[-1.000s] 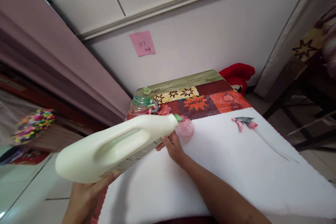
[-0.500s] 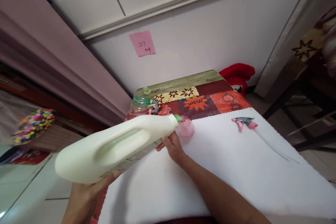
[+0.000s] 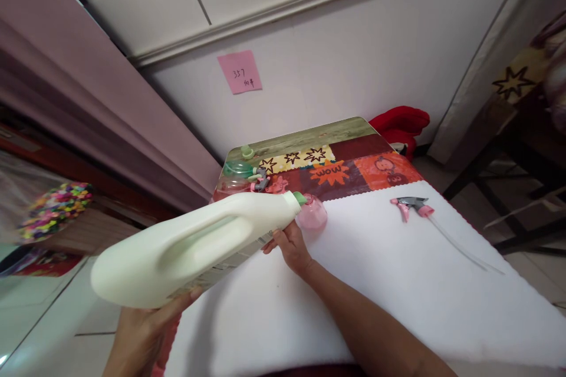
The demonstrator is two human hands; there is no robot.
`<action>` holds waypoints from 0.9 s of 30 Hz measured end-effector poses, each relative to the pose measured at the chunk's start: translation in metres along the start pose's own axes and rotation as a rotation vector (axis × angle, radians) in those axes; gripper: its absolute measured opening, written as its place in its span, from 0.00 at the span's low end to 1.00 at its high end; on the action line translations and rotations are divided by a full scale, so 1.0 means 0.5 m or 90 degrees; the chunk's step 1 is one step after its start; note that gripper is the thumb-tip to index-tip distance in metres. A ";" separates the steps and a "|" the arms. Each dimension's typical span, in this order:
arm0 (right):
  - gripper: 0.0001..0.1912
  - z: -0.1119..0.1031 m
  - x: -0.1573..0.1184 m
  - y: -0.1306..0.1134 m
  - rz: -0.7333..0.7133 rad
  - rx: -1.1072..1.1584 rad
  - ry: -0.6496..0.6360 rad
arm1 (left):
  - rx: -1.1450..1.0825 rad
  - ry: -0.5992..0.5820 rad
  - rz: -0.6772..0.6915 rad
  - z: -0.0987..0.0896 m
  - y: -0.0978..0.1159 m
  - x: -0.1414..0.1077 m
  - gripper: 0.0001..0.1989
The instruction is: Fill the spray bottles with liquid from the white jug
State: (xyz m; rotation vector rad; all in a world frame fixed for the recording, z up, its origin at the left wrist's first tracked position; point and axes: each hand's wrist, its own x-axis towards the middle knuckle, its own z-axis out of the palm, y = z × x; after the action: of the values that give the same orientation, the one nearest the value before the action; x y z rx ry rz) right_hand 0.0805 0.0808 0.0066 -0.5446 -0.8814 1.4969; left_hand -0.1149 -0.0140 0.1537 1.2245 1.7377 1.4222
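Observation:
A large pale green jug (image 3: 207,235) with a handle hangs tilted over the table, its green spout at the mouth of a small pink bottle (image 3: 313,215). My left hand (image 3: 154,315) holds the jug from below near its base. Under the neck, my right hand (image 3: 289,247) has its fingers closed around the jug's underside. The pink bottle stands at the edge of a white mat (image 3: 375,283). On the mat to the right lies a grey and pink spray head (image 3: 413,207) with a long clear tube.
Clear and green bottles (image 3: 239,169) with spray heads lie at the table's back left, near a small green cap (image 3: 247,152). A red plush item (image 3: 400,123) is behind the table. A dark stool (image 3: 499,188) stands at the right.
The base of the jug has shifted very slightly left. Both hands keep nearly the same position and grip.

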 end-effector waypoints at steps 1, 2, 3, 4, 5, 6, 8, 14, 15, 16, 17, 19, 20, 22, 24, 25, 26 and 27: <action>0.30 0.000 0.000 0.000 0.000 0.000 0.001 | 0.007 0.002 0.002 0.000 0.000 0.000 0.45; 0.30 0.001 -0.001 0.000 0.000 0.000 0.003 | 0.018 0.004 0.004 -0.001 -0.001 0.001 0.44; 0.30 0.001 -0.001 -0.001 0.000 0.000 0.004 | 0.028 0.011 0.007 -0.001 -0.003 0.002 0.44; 0.30 0.001 -0.001 -0.001 -0.001 0.000 0.006 | 0.035 0.015 0.008 -0.001 -0.004 0.003 0.44; 0.30 0.001 -0.001 -0.001 -0.002 -0.001 0.007 | 0.034 0.017 0.007 -0.001 -0.006 0.004 0.44; 0.30 0.001 -0.001 -0.001 -0.003 -0.002 0.008 | 0.029 0.017 0.005 -0.001 -0.008 0.005 0.44; 0.30 0.001 -0.001 -0.001 -0.003 -0.004 0.004 | 0.026 0.021 0.001 -0.003 -0.011 0.007 0.44; 0.30 0.002 0.000 -0.004 -0.003 -0.002 0.003 | 0.060 0.023 -0.004 -0.009 -0.007 0.006 0.42; 0.30 0.002 0.000 -0.004 -0.003 0.000 0.002 | 0.053 0.021 -0.002 -0.008 -0.006 0.005 0.43; 0.31 0.003 0.000 -0.005 -0.002 0.003 0.001 | 0.045 0.020 -0.002 -0.008 -0.006 0.005 0.43; 0.31 0.003 0.000 -0.005 -0.001 0.005 0.001 | 0.039 0.018 -0.001 -0.007 -0.005 0.004 0.43; 0.31 0.003 0.000 -0.005 0.003 0.007 0.001 | 0.032 0.016 -0.003 -0.005 -0.005 0.004 0.43; 0.31 0.003 0.000 -0.005 0.004 0.006 0.002 | 0.033 0.012 -0.005 -0.005 -0.005 0.004 0.42; 0.31 0.002 0.000 -0.005 0.006 0.003 0.004 | 0.033 0.007 -0.005 -0.005 -0.004 0.003 0.42; 0.31 0.002 0.000 -0.005 0.010 0.004 0.006 | 0.027 0.005 -0.007 -0.003 -0.002 0.003 0.41; 0.31 0.001 -0.001 -0.006 0.011 0.007 0.007 | 0.019 0.009 -0.006 -0.002 -0.001 0.002 0.41; 0.31 0.001 -0.001 -0.006 0.012 0.011 0.009 | 0.010 0.013 -0.006 0.000 0.001 0.002 0.41; 0.30 0.001 -0.001 -0.006 0.015 0.016 0.008 | 0.000 0.013 -0.006 0.003 0.002 0.001 0.41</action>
State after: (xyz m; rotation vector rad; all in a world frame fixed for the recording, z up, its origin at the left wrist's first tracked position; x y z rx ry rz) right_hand 0.0820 0.0802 0.0094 -0.5467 -0.8480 1.5230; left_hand -0.1136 -0.0129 0.1544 1.2046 1.7554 1.4344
